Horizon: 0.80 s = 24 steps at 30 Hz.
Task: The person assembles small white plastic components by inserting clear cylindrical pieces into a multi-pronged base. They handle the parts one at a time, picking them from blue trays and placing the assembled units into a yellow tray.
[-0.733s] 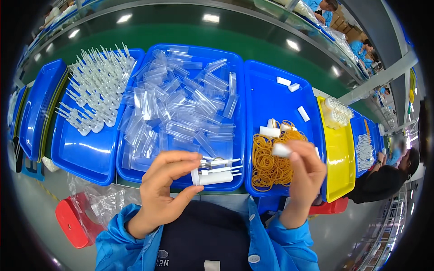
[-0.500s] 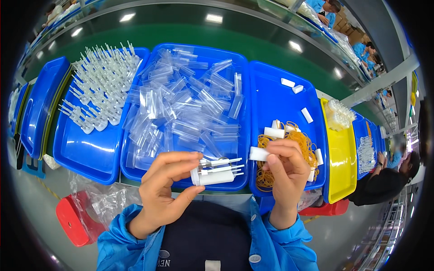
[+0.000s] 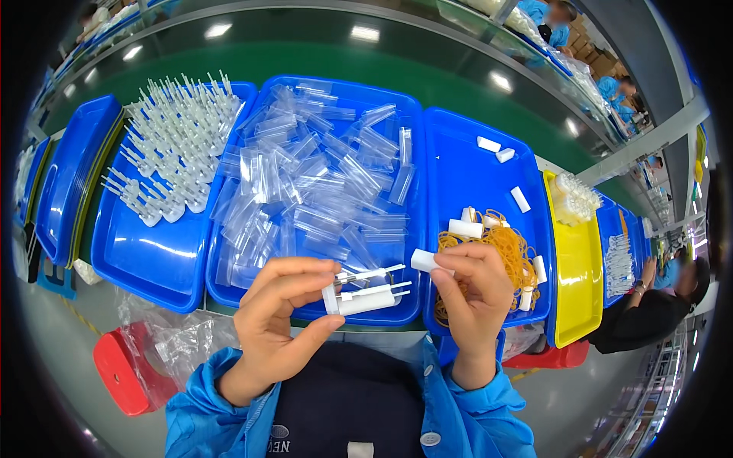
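My left hand (image 3: 286,328) pinches the base of a white plastic part with several thin prongs (image 3: 370,294) pointing right; a white sleeve covers one near prong. In my right hand (image 3: 477,298) a short white tube (image 3: 427,260) is held between thumb and fingers, its free end toward the pronged part, with a small gap between them. Below and beyond the right hand lie tan rubber bands (image 3: 508,246) and more white tubes (image 3: 466,228) in a blue tray (image 3: 481,179). Behind the left hand, clear plastic sleeves (image 3: 313,175) fill another blue tray (image 3: 221,284).
A blue tray (image 3: 145,263) at left holds many white pronged parts (image 3: 179,137). Stacked trays (image 3: 72,175) stand farther left. To the right are a yellow tray (image 3: 576,282) with white pieces and a co-worker in dark clothes (image 3: 641,313). Red stools (image 3: 126,374) stand below.
My right hand has carried the white tube slightly left, closer to the pronged part. My left hand stays nearly still, with the pronged part tilted a little.
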Available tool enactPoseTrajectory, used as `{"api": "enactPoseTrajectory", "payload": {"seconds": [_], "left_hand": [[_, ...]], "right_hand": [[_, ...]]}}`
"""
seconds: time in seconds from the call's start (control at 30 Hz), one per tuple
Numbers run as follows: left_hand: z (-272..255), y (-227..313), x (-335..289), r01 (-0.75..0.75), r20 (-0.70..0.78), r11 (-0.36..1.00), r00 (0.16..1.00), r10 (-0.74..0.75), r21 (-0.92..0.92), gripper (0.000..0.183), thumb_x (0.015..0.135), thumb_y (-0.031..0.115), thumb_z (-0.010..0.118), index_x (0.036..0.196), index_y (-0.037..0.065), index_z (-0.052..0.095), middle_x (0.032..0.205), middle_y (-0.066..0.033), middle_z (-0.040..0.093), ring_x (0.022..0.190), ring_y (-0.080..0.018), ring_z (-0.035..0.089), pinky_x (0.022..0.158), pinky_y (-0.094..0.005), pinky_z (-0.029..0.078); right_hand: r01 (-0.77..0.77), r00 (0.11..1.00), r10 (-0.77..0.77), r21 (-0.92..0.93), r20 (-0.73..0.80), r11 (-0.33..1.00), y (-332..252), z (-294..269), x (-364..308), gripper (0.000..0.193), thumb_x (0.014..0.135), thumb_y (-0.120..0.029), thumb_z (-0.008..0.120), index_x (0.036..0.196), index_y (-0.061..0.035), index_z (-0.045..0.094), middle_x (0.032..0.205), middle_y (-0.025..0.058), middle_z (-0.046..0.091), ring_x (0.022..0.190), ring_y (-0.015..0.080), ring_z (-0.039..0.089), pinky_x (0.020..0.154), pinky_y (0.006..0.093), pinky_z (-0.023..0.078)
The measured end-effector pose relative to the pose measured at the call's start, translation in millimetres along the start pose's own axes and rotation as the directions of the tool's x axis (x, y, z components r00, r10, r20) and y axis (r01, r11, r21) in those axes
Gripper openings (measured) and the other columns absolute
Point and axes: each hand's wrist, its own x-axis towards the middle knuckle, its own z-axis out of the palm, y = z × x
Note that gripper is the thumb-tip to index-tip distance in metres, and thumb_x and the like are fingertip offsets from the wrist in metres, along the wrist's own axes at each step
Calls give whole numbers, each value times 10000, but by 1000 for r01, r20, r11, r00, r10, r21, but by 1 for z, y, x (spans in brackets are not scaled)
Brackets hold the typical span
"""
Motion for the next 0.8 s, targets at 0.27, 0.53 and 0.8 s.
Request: {"api": "enactPoseTrajectory", "payload": {"seconds": [0.27, 0.53, 0.8], "left_hand": [[-1, 3, 1, 27, 15, 1000, 1000, -27, 11, 477, 749, -93, 737, 1197, -82, 576, 1231, -200, 504, 1158, -307, 581, 943, -374, 550], [1, 3, 1, 17, 33, 998, 999, -19, 66, 467, 742, -114, 719, 1185, -97, 573, 1227, -205, 500, 1155, -321, 580, 952, -382, 541], [3, 2, -2, 20, 45, 995, 999, -24, 93, 472, 725, -106, 707, 1180, -79, 585, 1219, -194, 504, 1140, -320, 580, 931, -402, 542]], "right_hand": [[-218, 976, 218, 4, 1, 976, -1, -3, -12, 112, 786, 2, 742, 880, 7, 681, 847, 70, 605, 572, 105, 556, 503, 227, 421], [-37, 998, 33, -112, -45, 993, 0, 0, 1, 102, 766, 93, 635, 809, 2, 652, 832, 88, 597, 612, 135, 566, 512, 259, 422], [-51, 998, 49, -59, -44, 997, 4, -4, -7, 149, 748, 124, 569, 804, 19, 659, 914, 119, 638, 637, 160, 585, 534, 263, 436]]}}
